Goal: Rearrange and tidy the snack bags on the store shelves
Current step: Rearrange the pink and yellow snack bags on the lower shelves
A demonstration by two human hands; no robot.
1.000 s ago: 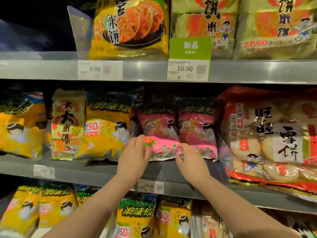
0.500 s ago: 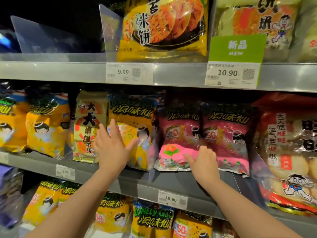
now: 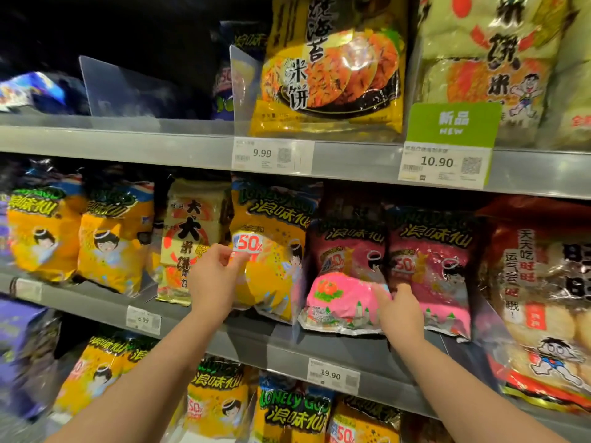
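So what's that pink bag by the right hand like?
The pink bag is shiny, crinkly plastic: dark top with green letters, bright pink bottom with a tomato picture. It stands upright on the middle shelf, between a yellow bag and a second pink bag. The right hand touches its lower right side.

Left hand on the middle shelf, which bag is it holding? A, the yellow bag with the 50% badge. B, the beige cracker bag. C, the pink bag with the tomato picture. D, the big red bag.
A: the left hand has its fingers curled on the left edge of the yellow bag, just below its 50% badge.
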